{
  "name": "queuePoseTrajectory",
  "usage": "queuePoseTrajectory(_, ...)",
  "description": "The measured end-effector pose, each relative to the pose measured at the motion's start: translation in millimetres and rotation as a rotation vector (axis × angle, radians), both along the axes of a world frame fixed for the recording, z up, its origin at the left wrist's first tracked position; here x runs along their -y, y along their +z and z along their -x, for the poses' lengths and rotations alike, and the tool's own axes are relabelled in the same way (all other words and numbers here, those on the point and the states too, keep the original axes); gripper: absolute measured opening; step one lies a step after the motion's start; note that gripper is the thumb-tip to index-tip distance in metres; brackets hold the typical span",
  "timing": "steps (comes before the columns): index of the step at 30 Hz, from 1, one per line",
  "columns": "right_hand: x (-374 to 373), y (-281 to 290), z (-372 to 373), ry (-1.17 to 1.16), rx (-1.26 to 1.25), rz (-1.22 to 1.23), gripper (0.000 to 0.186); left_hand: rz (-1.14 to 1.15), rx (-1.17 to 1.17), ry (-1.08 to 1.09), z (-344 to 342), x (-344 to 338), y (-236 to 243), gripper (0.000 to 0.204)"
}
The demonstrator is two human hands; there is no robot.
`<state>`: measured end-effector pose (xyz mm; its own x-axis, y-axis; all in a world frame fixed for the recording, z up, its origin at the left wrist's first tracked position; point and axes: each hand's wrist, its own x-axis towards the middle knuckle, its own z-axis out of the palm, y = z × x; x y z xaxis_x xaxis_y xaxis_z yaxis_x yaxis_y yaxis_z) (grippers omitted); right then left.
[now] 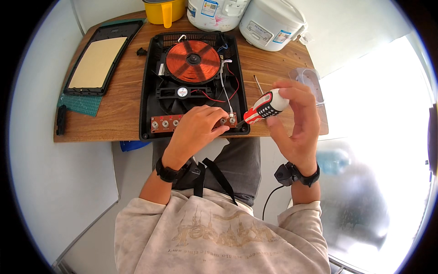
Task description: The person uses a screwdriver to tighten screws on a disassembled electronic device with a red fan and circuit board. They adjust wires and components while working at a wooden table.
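The opened base of an induction cooker (145, 91) lies at the table's front edge, its round copper coil (187, 61) and black fan (171, 107) exposed. Along its near side sits a narrow reddish-brown circuit board (159, 123) with a row of round buttons. My left hand (196, 130) lies across this board with bent fingers, thumb at the near edge, hiding its middle. In my right hand (299, 123) is a screwdriver (267, 107) with a thick red, white and black handle, gripped at its butt end. Its shaft slants down to the board's right end. A white connector (231, 115) is plugged in beside it.
A black-framed cover panel (98, 61) rests on a green cutting mat (82, 104) at the left. Behind stand a yellow pot (164, 13) and two white rice cookers (269, 25). A clear plastic tray (312, 84) and a thin rod (258, 84) are at the right.
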<state>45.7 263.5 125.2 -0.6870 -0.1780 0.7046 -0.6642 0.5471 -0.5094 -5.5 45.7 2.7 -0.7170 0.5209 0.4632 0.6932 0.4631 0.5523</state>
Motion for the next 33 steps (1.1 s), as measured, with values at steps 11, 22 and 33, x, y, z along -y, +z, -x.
queuePoseTrajectory(11, -4.1, -2.2, -1.9, -0.022, 0.073, 0.033, 0.044, -0.007, 0.001, -0.004, -0.1, 0.1, 0.6, 0.029)
queuePoseTrajectory(22, -1.8, 1.9, -1.9, -0.020, 0.011, -0.006, 0.044, -0.008, 0.004, -0.004, -0.3, -0.2, -0.1, 0.028)
queuePoseTrajectory(33, -10.2, 4.2, -4.4, -0.071, 0.045, -0.106, 0.044, -0.005, 0.010, -0.006, 0.3, -0.2, 1.4, 0.029)
